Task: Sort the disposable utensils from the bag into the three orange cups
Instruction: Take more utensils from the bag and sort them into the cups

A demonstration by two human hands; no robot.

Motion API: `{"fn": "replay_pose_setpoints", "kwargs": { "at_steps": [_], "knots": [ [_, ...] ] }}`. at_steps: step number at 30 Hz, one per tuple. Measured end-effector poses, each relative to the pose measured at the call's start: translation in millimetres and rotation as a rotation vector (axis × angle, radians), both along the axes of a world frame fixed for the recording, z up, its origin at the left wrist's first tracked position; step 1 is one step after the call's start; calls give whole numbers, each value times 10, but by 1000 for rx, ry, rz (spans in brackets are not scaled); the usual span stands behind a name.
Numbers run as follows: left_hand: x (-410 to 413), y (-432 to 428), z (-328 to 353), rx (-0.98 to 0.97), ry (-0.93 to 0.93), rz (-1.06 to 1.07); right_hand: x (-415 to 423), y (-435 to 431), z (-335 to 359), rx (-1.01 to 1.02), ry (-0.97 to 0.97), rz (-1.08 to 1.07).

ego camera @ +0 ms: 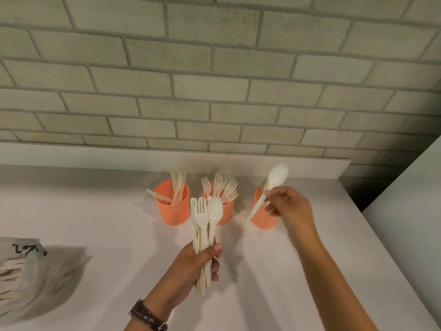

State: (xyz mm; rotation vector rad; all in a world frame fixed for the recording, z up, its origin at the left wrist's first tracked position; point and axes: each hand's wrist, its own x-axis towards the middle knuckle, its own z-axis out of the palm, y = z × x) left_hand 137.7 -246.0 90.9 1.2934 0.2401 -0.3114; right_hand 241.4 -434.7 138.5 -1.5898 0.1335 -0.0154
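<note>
Three orange cups stand in a row near the wall: the left cup (pixel 172 207) holds knives, the middle cup (pixel 225 211) holds forks, and the right cup (pixel 262 217) shows a spoon tip. My left hand (pixel 198 263) grips a bundle of cream utensils (pixel 205 223), with forks and a spoon upright in front of the middle cup. My right hand (pixel 290 207) pinches a single white spoon (pixel 272 185) by its handle, bowl up, tilted just above the right cup. The bag (pixel 21 271) lies at the far left with more utensils inside.
The white counter (pixel 286 271) ends at a brick wall behind the cups and drops off along its right edge. A white panel (pixel 410 199) stands at the far right. I wear a wristwatch (pixel 148 316) on my left wrist.
</note>
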Motion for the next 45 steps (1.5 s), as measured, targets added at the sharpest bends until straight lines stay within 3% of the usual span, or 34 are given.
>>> {"fn": "replay_pose_setpoints", "kwargs": {
  "at_steps": [4, 9, 13, 17, 19, 26, 30, 33, 35, 38, 41, 45],
  "knots": [
    [-16, 22, -24, -115, 28, 7, 505, -221, -106, -368, -229, -247],
    [1, 20, -44, -152, 33, -16, 758, -284, -496, -683, -66, -221],
    [16, 44, -42, -106, 24, -2, 459, -157, -429, -595, -100, -209],
    [51, 20, -47, -21, 6, -6, -179, 240, -174, -280, -13, 331],
    [65, -22, -38, 43, -6, -24, -401, 379, -181, -220, 6, 472],
    [68, -127, 1, 37, -7, -47, -427, 348, -175, -161, 36, 387],
    [79, -73, -16, 45, 23, 25, -92, 49, -23, -55, -67, 65],
    [77, -29, -66, 94, 15, 61, 284, -229, 22, -187, -224, -182],
    [69, -22, -74, 81, 25, 77, 481, -357, -48, -315, -277, -236],
    [57, -16, -58, 34, 29, 100, 706, -442, -259, -537, -248, -199],
    [39, -8, -33, 18, 7, 100, 771, -444, -472, -729, -49, -87],
    [28, 21, -27, -39, 3, 113, 478, -240, -411, -724, -85, -116]
  ]
}}
